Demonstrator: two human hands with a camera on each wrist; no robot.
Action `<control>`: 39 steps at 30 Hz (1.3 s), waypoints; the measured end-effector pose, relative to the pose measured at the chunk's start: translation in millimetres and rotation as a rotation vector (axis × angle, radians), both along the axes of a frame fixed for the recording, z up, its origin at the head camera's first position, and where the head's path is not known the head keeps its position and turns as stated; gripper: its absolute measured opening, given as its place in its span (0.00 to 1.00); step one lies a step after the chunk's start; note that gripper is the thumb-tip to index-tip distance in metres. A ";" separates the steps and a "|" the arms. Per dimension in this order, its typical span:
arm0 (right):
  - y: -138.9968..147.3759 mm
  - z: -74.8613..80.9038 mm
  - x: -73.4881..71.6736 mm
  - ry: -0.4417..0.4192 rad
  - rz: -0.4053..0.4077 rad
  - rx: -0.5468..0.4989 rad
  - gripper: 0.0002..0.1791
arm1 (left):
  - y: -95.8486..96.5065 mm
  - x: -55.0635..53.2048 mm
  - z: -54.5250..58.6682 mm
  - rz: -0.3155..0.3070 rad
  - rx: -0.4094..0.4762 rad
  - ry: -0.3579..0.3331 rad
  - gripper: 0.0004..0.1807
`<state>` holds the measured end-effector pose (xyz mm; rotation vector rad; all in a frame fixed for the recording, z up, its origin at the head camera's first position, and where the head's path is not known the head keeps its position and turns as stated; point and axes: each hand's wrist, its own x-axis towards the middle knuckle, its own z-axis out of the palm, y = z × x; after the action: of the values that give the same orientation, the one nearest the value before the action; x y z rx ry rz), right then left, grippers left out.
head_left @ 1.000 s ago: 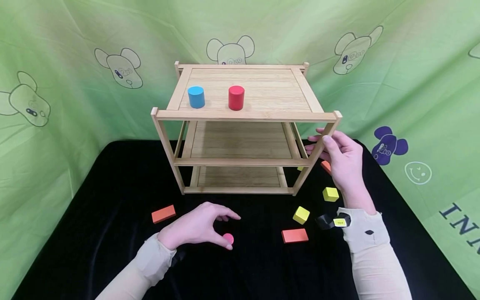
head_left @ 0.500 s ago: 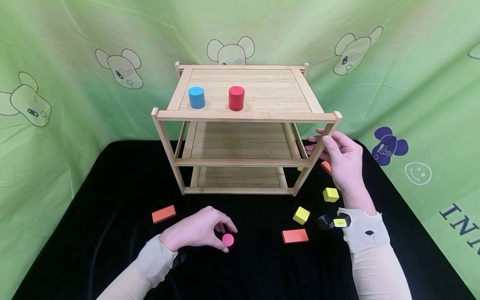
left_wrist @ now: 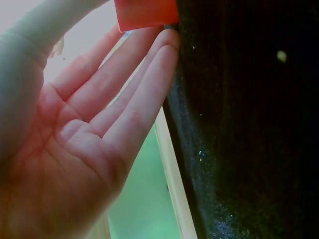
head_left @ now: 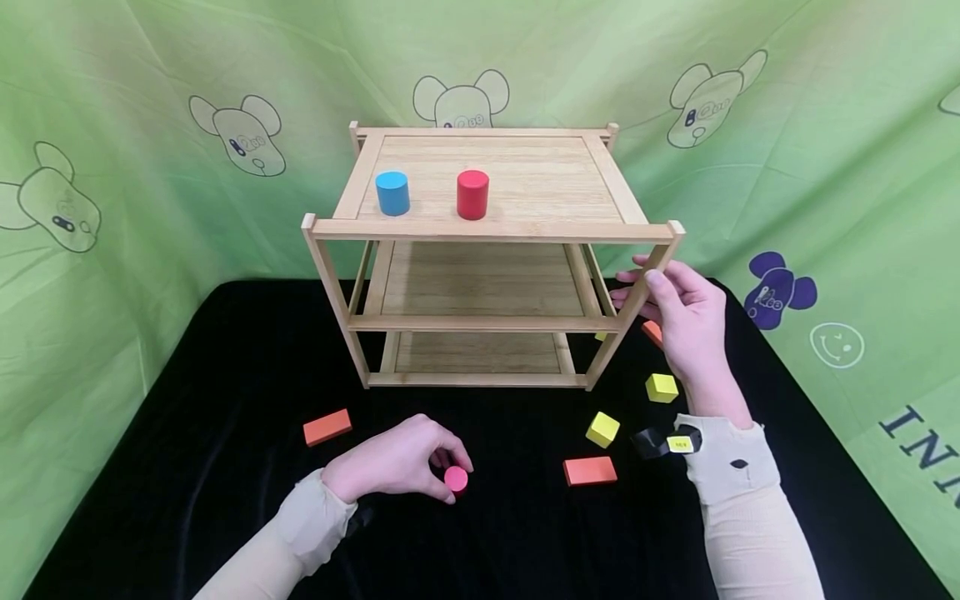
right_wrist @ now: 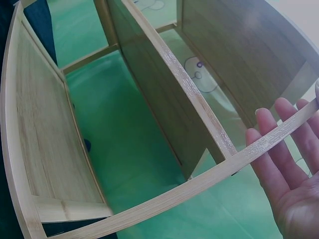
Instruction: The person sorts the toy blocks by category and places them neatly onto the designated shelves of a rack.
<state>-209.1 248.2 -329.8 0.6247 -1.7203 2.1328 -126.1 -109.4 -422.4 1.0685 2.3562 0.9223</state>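
Observation:
My left hand (head_left: 397, 458) reaches down over the black cloth and pinches a small red cylinder (head_left: 456, 479) between thumb and fingers. In the left wrist view the red cylinder (left_wrist: 147, 12) shows at the top edge, by the fingertips. My right hand (head_left: 690, 325) holds the right front leg of a three-tier wooden shelf (head_left: 487, 229), thumb in front and fingers behind. The right wrist view shows those fingers (right_wrist: 276, 149) passing behind the leg. A blue cylinder (head_left: 393, 194) and a taller red cylinder (head_left: 472, 196) stand on the top tier.
Orange-red rectangular blocks (head_left: 327, 427) lie on the black cloth (head_left: 247, 500), one more block (head_left: 590, 472) right of centre. Yellow cubes (head_left: 602, 430) lie near the shelf's right leg, one partly behind it. A green printed curtain (head_left: 150, 167) surrounds the table.
My left hand has drawn back slightly and its fingers have closed in around the small red cylinder. The right hand stays on the shelf leg.

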 end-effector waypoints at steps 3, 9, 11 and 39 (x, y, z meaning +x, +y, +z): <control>0.0 0.5 -0.3 -0.002 0.001 0.002 0.15 | 0.6 0.4 0.0 -0.005 0.007 0.008 0.15; -0.2 1.5 -0.9 -0.005 -0.001 0.012 0.15 | 0.7 -0.1 2.4 -0.005 -0.001 0.004 0.15; -0.3 1.6 -1.0 -0.005 0.001 0.009 0.15 | 0.0 -0.4 4.0 -0.001 -0.004 -0.001 0.15; -0.7 0.2 -0.2 0.006 -0.004 -0.002 0.15 | -1.8 -1.5 4.2 0.000 0.015 0.045 0.16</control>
<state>-209.2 247.5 -329.6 0.6263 -1.7140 2.1276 -127.6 -111.1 -418.2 1.1058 2.3889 0.9268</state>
